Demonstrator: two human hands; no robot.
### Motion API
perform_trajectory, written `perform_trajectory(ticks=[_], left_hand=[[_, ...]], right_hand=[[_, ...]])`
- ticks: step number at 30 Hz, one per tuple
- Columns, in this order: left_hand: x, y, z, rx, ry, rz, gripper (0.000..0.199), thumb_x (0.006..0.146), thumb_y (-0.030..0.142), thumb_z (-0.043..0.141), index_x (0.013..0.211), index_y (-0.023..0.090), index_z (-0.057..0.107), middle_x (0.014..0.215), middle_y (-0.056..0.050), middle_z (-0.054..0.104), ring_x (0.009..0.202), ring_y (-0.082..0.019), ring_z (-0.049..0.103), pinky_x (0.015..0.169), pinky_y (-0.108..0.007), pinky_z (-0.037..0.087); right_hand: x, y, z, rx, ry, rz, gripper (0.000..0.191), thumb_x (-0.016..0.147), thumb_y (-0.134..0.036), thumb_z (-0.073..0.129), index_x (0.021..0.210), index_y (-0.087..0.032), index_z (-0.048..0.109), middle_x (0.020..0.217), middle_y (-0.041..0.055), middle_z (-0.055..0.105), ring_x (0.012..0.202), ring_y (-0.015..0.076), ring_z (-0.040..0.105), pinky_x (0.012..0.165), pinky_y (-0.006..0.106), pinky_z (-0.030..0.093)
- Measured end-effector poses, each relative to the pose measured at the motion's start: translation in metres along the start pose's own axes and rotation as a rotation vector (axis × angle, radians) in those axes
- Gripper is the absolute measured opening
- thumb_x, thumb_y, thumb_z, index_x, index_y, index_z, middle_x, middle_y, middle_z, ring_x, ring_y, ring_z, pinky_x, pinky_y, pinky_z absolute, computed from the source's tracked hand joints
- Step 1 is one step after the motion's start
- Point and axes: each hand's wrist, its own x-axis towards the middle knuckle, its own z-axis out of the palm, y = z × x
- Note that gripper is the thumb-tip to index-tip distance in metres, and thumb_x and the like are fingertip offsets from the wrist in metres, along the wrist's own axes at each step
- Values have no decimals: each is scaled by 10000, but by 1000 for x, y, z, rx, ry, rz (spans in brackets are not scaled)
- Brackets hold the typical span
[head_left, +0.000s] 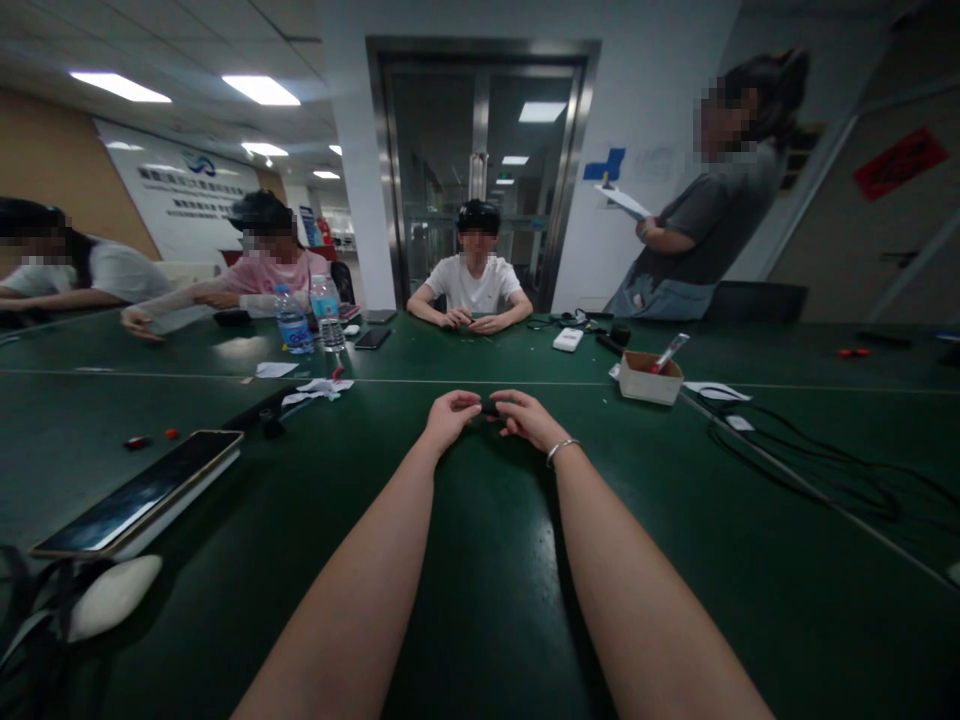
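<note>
Black part (489, 408) is pinched by the fingertips of left hand (450, 420) and right hand (531, 420) over green desk (491, 560); box (649, 387) stands beyond, to the right

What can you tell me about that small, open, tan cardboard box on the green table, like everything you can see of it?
The small, open, tan cardboard box is rectangular, with a paler front wall and a brownish inside. It looks like plain card. It sits upright on the glossy dark-green table, beyond and to the right of the bare right hand, which is not touching it. A slender, pale-and-red item slants up out of it; any other contents are unclear.
</note>
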Motion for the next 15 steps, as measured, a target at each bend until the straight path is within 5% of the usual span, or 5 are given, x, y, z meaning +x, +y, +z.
perform_trajectory(ticks=[3, 7, 10, 13, 15], left_hand=[[2, -1, 1, 16, 8, -2, 266, 650, 251, 754, 882, 146, 678, 902, -81, 689, 801, -175, 625, 626, -268, 488], [3, 0, 2, 33, 7, -7, 252, 670, 247, 733, 894, 145, 679, 919, -83, 687, 823, -175, 620, 601, -246, 474], [3, 2, 3, 29, 16, -15, 254, 663, 245, 740, 888, 145, 679, 918, -86, 689, 828, -179, 622, 587, -237, 470], [3, 3, 3, 21, 12, -20, 252, 653, 251, 748, 873, 148, 680, 900, -81, 693, 817, -178, 624, 582, -235, 472], [2, 2, 3, 18, 6, -16, 246, 656, 255, 745, 870, 151, 680, 887, -74, 694, 807, -172, 624, 586, -234, 472]], right_hand=[[1, -1, -1, 59, -11, -19, 424, 754, -65, 636, 1129, -235, 532, 828, -37, 649, 390, 19, 505, 526, 222, 576], [3, 0, 0, 11, 52, 32, 123, 887, -255, 573, 962, -158, 563, 638, -12, 625, 354, 40, 459, 459, 218, 550], [4, 0, 0, -2, 24, 40, 78, 878, -183, 567, 947, -148, 579, 618, -11, 622, 363, 39, 467, 468, 205, 549], [3, -1, -1, 46, -15, 3, 337, 776, -47, 619, 1071, -204, 575, 746, -32, 644, 388, 32, 515, 534, 236, 585], [3, -1, -2, 43, 3, 7, 338, 790, -89, 627, 1097, -211, 556, 729, -35, 642, 390, 42, 523, 531, 249, 590]])
